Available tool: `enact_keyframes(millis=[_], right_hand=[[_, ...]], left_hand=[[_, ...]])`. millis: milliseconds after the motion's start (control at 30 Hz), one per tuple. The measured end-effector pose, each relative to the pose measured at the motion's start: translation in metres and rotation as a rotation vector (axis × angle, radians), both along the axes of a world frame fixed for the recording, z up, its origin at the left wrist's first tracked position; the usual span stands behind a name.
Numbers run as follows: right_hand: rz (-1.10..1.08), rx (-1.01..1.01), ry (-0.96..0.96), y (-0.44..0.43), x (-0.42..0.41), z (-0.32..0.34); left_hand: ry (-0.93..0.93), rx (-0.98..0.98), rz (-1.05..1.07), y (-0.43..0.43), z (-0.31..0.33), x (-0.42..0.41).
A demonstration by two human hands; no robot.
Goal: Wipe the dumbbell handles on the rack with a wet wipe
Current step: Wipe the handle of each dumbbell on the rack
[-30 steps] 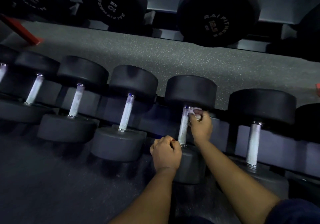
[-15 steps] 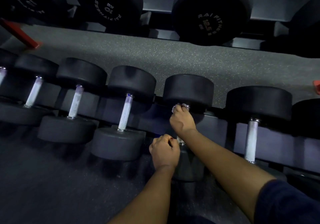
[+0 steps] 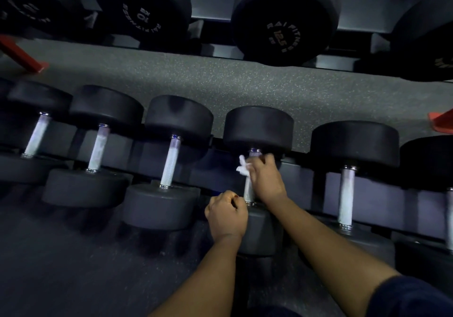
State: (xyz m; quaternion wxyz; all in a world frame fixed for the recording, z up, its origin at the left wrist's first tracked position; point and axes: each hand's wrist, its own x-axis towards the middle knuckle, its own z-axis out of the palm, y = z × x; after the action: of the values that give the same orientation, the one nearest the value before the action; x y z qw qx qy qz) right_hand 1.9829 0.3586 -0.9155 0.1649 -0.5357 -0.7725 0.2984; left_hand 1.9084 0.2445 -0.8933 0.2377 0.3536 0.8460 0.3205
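A row of black dumbbells with silver knurled handles lies on the low rack (image 3: 304, 169). My right hand (image 3: 266, 179) is wrapped around the upper part of the middle dumbbell's handle (image 3: 248, 191), holding a crumpled white wet wipe (image 3: 242, 167) that sticks out to the left of my fingers. My left hand (image 3: 226, 215) is a closed fist resting at the lower end of that handle, against the near weight head (image 3: 259, 233). The far weight head (image 3: 258, 128) is just above my right hand.
Neighbouring handles stand to the left (image 3: 170, 162) and right (image 3: 345, 196). An upper tier holds bigger dumbbells, one marked 12.5 (image 3: 282, 25). Speckled grey floor (image 3: 196, 79) shows between tiers. Red rack feet sit at far left (image 3: 22, 54) and far right (image 3: 441, 120).
My right hand moved from the right side of the handle over to its top end, then slid slightly down it with the wipe. My left fist stayed in place.
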Motion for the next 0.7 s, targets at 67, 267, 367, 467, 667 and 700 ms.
enact_keyframes(millis=[67, 267, 367, 467, 667, 700], right_hand=[[-0.201, -0.07, 0.117, -0.008, -0.003, 0.004], [-0.358, -0.809, 0.223, -0.014, 0.008, 0.004], [-0.345, -1.081, 0.356, -0.001, 0.012, 0.004], [-0.473, -1.061, 0.606, 0.021, 0.002, 0.008], [-0.542, -0.605, 0.456, 0.015, -0.006, -0.005], [-0.497, -0.52, 0.34, 0.003, 0.0, 0.002]], left_hand=[[-0.003, 0.01, 0.001, -0.001, 0.0, 0.0], [-0.027, -0.006, 0.004, -0.001, 0.0, -0.001], [-0.03, -0.002, 0.003, -0.001, -0.001, -0.001], [-0.032, 0.004, 0.003, -0.001, -0.001, -0.001], [-0.02, -0.006, 0.005, -0.001, -0.001, -0.001], [-0.02, -0.009, 0.005, -0.002, -0.002, -0.001]])
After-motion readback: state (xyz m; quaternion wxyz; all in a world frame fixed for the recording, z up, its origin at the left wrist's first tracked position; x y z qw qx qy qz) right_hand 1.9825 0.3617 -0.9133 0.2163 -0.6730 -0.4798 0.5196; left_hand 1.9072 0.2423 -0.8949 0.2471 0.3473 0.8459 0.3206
